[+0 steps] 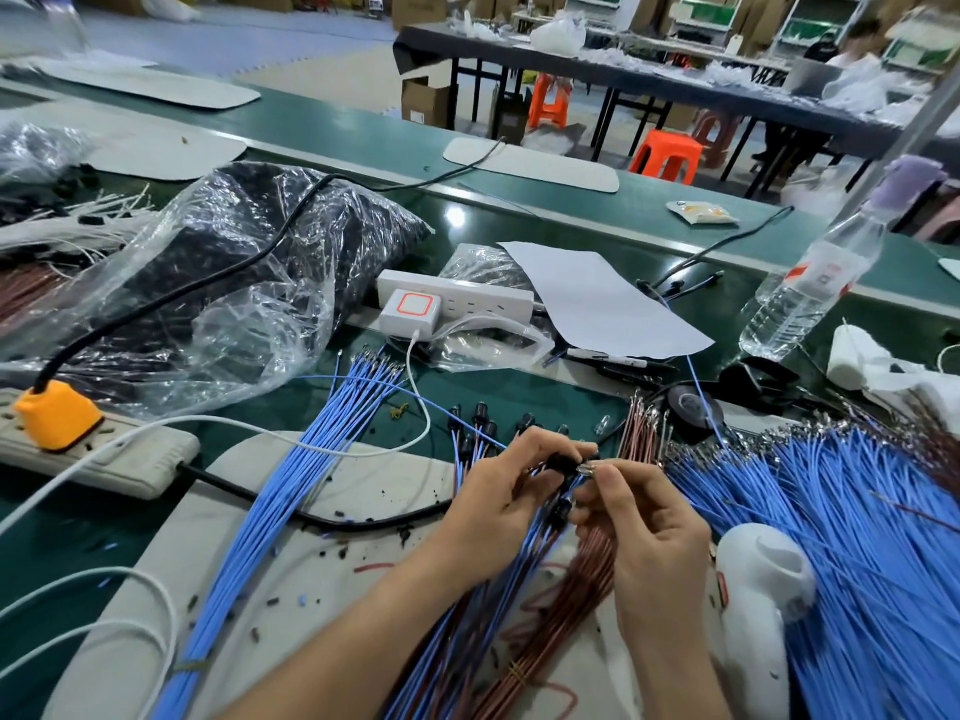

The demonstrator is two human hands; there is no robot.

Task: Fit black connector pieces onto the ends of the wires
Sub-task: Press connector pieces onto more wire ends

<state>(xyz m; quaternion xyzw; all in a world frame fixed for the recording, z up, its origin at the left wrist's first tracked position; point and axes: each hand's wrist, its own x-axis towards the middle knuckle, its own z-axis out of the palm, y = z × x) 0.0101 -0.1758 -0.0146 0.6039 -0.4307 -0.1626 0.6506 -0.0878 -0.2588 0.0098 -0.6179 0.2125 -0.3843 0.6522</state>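
Head view: a black connector (pixel 563 462) is pinched by the left hand (pixel 498 506) and a wire end (pixel 592 467) by the right hand (pixel 639 517), fingers clamped, above the table (pixel 519 215), while few capped wires (pixel 480 426) are done and big blue bundles (pixel 857 511) are judged left.

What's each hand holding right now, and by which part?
Left hand grips a black connector by its body; right hand pinches a wire near its metal tip.
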